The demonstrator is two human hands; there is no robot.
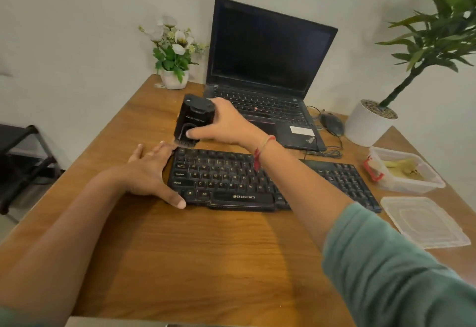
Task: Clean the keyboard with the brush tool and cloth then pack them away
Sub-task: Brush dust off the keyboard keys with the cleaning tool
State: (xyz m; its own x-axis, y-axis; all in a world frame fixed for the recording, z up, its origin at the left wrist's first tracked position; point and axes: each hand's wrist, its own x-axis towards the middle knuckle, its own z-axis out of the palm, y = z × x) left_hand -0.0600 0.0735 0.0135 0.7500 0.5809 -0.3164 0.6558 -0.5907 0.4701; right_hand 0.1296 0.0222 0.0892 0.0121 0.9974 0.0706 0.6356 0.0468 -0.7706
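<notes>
A black keyboard (231,179) lies across the middle of the wooden table (180,249). My right hand (226,123) grips a black brush tool (193,118) and holds it upright, bristles down, at the keyboard's far left corner. My left hand (152,172) rests flat against the keyboard's left end, fingers straight along the table and thumb at the front corner. A yellowish cloth (401,169) lies inside a clear plastic box (412,185) at the right.
An open black laptop (265,69) stands behind the keyboard, with a mouse (332,123) and its cable to its right. The box's clear lid (425,221) lies at the right edge. A small flower pot (173,76) and a large potted plant (371,123) stand at the back.
</notes>
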